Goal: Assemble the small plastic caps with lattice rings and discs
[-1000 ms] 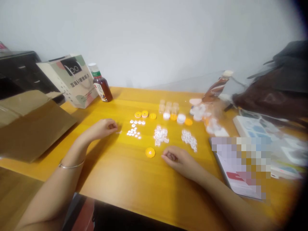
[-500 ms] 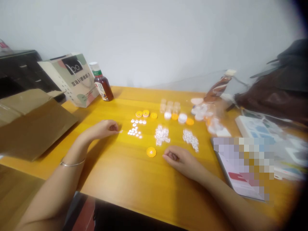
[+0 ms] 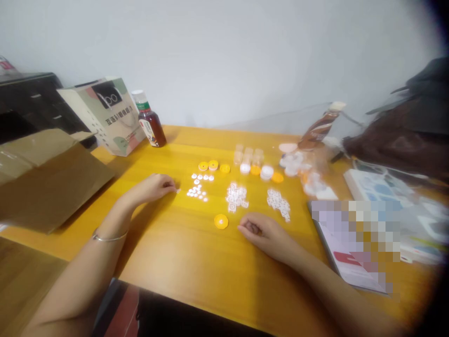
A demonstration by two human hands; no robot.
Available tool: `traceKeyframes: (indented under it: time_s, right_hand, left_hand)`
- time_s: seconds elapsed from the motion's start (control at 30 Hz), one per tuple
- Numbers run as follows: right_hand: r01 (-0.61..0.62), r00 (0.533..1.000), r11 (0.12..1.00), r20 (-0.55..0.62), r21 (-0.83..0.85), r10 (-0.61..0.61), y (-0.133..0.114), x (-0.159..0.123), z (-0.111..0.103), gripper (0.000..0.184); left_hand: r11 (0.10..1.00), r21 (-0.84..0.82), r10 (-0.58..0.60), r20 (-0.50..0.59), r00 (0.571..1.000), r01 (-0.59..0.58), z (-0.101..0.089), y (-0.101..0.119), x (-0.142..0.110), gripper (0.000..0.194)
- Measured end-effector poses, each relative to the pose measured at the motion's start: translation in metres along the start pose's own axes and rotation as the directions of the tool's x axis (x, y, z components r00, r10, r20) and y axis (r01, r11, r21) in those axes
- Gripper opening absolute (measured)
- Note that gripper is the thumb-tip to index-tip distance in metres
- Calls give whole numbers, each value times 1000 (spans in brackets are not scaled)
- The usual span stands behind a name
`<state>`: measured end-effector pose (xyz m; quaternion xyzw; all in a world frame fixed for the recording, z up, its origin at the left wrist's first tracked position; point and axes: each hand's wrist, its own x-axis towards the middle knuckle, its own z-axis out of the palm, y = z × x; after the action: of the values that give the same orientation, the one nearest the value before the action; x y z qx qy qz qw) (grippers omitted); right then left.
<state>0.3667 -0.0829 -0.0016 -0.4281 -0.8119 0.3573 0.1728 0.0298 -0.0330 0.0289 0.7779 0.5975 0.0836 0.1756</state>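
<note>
My left hand (image 3: 154,187) rests on the yellow wooden table (image 3: 196,262), its fingertips pinched on a small white piece (image 3: 177,190). Just to its right lies a cluster of small white round pieces (image 3: 198,193). Two more white clusters lie further right, one in the middle (image 3: 236,197) and one on the right (image 3: 278,204). My right hand (image 3: 263,232) lies on the table with its fingers curled in, next to a single yellow disc (image 3: 220,221). Behind the clusters are three yellow discs (image 3: 212,164), small clear vials (image 3: 247,156) and white caps (image 3: 266,172).
A printed paper bag (image 3: 112,114) and a brown drink bottle (image 3: 150,124) stand at the back left, beside a cardboard box (image 3: 45,178). On the right are a tilted bottle (image 3: 319,128), a dark bag (image 3: 403,135), a plastic tray (image 3: 379,185) and a booklet (image 3: 351,262).
My left hand has slid a little to the right, toward the nearest white cluster, with the small white piece at its fingertips. My right hand has stayed where it was.
</note>
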Motion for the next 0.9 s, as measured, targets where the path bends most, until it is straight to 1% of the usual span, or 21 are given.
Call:
traceKeyframes:
  time_s: [0.23, 0.6, 0.67, 0.77, 0.83, 0.9]
  right_hand:
    - [-2, 1000, 1000, 8, -14, 2, -1, 0, -1, 18]
    - [-8, 1000, 1000, 12, -8, 9, -2, 0, -1, 18]
    - [-6, 1000, 1000, 8, -4, 6, -1, 0, -1, 17]
    - [9, 1000, 1000, -18, 28, -9, -1, -1, 0, 17]
    - [27, 997, 996, -79, 79, -21, -3, -1, 1, 18]
    - [49, 985, 989, -171, 140, -25, -7, -1, 3, 19]
  left_hand:
    - [1000, 24, -4, -19, 1000, 4, 3, 0, 0, 22]
    - [999, -19, -30, 7, 1000, 30, -1, -1, -2, 23]
    - [996, -87, -22, 19, 1000, 23, -4, 1, -3, 23]
    - [972, -236, 24, 31, 999, -16, -5, 9, -6, 22]
    - [937, -346, 54, -2, 999, -52, -2, 19, -7, 20]
    - [882, -463, 77, -52, 996, -92, 5, 31, -9, 17]
